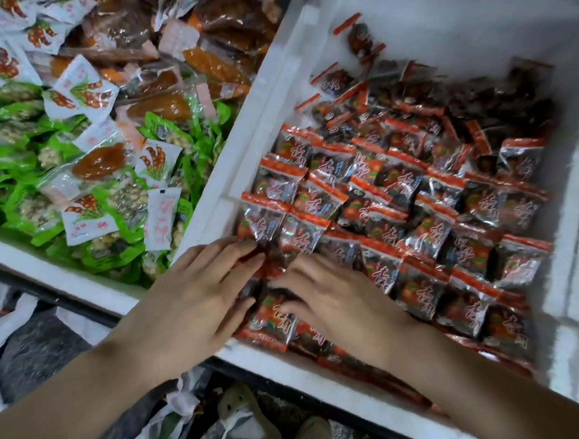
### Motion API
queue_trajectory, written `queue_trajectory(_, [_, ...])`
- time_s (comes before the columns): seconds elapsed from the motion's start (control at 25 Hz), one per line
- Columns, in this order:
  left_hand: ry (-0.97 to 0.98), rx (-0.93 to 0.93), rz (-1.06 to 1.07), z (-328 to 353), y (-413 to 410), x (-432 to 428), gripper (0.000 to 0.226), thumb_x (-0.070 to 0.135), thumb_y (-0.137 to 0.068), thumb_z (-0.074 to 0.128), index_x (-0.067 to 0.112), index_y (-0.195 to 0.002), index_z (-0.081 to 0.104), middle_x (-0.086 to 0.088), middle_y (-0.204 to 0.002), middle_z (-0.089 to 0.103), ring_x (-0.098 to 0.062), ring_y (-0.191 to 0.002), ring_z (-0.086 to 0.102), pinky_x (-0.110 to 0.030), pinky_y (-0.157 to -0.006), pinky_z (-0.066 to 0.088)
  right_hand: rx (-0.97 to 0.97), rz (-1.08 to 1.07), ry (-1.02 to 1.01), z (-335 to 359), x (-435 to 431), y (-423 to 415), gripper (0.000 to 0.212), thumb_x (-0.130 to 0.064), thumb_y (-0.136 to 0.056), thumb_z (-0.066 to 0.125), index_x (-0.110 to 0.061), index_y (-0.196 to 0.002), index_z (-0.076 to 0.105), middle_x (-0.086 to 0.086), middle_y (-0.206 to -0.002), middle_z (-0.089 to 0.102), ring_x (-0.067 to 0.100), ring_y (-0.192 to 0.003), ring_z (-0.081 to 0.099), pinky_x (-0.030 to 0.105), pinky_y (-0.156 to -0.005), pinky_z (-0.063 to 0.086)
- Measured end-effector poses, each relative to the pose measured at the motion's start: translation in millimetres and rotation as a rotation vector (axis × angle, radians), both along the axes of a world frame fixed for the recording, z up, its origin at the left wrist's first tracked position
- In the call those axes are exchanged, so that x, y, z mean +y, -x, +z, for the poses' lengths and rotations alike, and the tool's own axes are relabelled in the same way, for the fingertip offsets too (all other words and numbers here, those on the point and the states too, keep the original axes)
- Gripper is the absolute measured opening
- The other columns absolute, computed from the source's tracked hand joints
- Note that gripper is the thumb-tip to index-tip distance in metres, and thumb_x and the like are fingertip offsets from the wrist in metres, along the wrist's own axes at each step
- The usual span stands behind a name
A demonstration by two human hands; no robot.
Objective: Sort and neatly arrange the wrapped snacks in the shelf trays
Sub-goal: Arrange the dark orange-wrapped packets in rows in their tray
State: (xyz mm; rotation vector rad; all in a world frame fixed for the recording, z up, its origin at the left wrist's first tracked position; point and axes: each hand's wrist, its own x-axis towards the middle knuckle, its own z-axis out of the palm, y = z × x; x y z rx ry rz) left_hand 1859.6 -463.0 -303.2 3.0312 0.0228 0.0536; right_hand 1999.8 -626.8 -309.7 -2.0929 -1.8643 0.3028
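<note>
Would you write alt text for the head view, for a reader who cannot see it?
The left hand and right hand rest on red-and-black snack packets lined in rows in a white tray; the neighbouring tray holds jumbled green, white and orange packets.

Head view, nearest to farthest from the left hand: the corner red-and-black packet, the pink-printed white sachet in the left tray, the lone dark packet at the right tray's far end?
1. red-and-black packet: right tray's near corner, right by the left hand.
2. white sachet: left tray, near its front edge.
3. lone dark packet: right tray's far end.
</note>
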Motion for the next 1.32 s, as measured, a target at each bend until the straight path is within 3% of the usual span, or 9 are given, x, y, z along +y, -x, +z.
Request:
queue_trajectory(0.16, [0.027, -0.156, -0.002, 15, -65, 2, 0.041, 0.027, -0.091, 0.04, 0.008, -0.121, 0.059, -0.008, -0.111, 0.057, -0.026, -0.103, 0.053, -0.038, -0.088, 0.041, -0.029, 0.017, -0.058, 10, -16, -31, 0.029, -0.028, -0.09, 0.049, -0.015, -0.111, 0.063, -0.001, -0.104, 0.062, 0.012, -0.094, 0.059, 0.026, -0.082, 0.053])
queue_trajectory(0.36, [0.17, -0.231, 0.077, 12, -178, 4, 0.036, 0.022, -0.094, 0.05, 0.008, -0.127, 0.053, -0.015, -0.124, 0.052, -0.034, -0.118, 0.048, -0.049, -0.101, 0.04, -0.057, -0.513, -0.192, 26, -5, -145, 0.03, -0.005, -0.091, 0.053, -0.008, -0.12, 0.055, 0.01, -0.116, 0.053, 0.022, -0.11, 0.05, 0.031, -0.096, 0.04])
queue_trajectory(0.48, [0.196, -0.113, 0.185, 5, -230, 4, 0.046, 0.031, -0.098, 0.043, 0.013, -0.141, 0.038, -0.012, -0.142, 0.039, -0.031, -0.133, 0.034, -0.042, -0.112, 0.025, -0.168, -0.716, -0.017, 25, 12, -200, 0.045, -0.008, -0.092, 0.05, -0.01, -0.136, 0.04, 0.014, -0.136, 0.039, 0.031, -0.127, 0.035, 0.034, -0.109, 0.025])
queue_trajectory(0.68, [0.312, 0.137, 0.348, -6, -265, 13, 0.058, 0.042, -0.1, 0.036, 0.016, -0.149, 0.021, -0.012, -0.155, 0.02, -0.035, -0.143, 0.014, -0.048, -0.115, 0.017, -0.116, -0.721, 0.2, 18, 28, -230, 0.068, -0.02, -0.095, 0.052, -0.019, -0.15, 0.012, 0.003, -0.157, 0.008, 0.026, -0.144, 0.005, 0.039, -0.118, 0.009])
queue_trajectory(0.84, [0.393, 0.18, 0.416, -9, -270, 21, 0.067, 0.044, -0.095, 0.048, 0.019, -0.15, 0.02, -0.011, -0.156, 0.02, -0.037, -0.143, 0.01, -0.049, -0.115, 0.014, -0.135, -0.73, 0.127, 17, 29, -238, 0.058, -0.012, -0.091, 0.056, -0.024, -0.142, 0.032, 0.004, -0.149, 0.026, 0.03, -0.136, 0.027, 0.04, -0.111, 0.027])
queue_trajectory(0.96, [0.461, 0.097, 0.469, -10, -269, 26, 0.067, 0.041, -0.089, 0.059, 0.021, -0.147, 0.031, -0.012, -0.151, 0.03, -0.04, -0.142, 0.01, -0.05, -0.115, 0.013, -0.235, -0.764, 0.061, 21, 33, -234, 0.039, -0.013, -0.091, 0.056, -0.026, -0.126, 0.049, 0.004, -0.133, 0.043, 0.028, -0.116, 0.048, 0.036, -0.091, 0.043])
queue_trajectory(1.16, [0.556, -0.027, 0.468, -13, -269, 32, 0.054, 0.029, -0.082, 0.071, 0.019, -0.131, 0.052, -0.011, -0.132, 0.051, -0.033, -0.132, 0.032, -0.042, -0.111, 0.026, -0.343, -0.71, -0.091, 33, 33, -223, 0.028, -0.027, -0.096, 0.051, -0.023, -0.123, 0.055, 0.006, -0.107, 0.063, 0.026, -0.087, 0.063, 0.029, -0.068, 0.049])
queue_trajectory(1.24, [0.606, -0.084, 0.443, -11, -270, 34, 0.045, 0.021, -0.081, 0.072, 0.016, -0.124, 0.057, -0.01, -0.124, 0.059, -0.027, -0.122, 0.048, -0.033, -0.103, 0.037, -0.25, -0.684, -0.17, 36, 33, -218, 0.027, -0.024, -0.096, 0.051, -0.021, -0.122, 0.058, 0.005, -0.1, 0.067, 0.022, -0.077, 0.065, 0.027, -0.064, 0.05])
queue_trajectory(1.32, [0.627, -0.193, 0.414, -5, -268, 31, 0.035, 0.014, -0.085, 0.069, 0.012, -0.119, 0.061, -0.01, -0.117, 0.063, -0.023, -0.111, 0.057, -0.024, -0.092, 0.04, 0.007, -0.673, -0.295, 40, 32, -208, 0.028, -0.015, -0.093, 0.056, -0.019, -0.121, 0.061, 0.002, -0.103, 0.068, 0.015, -0.075, 0.066, 0.025, -0.068, 0.055])
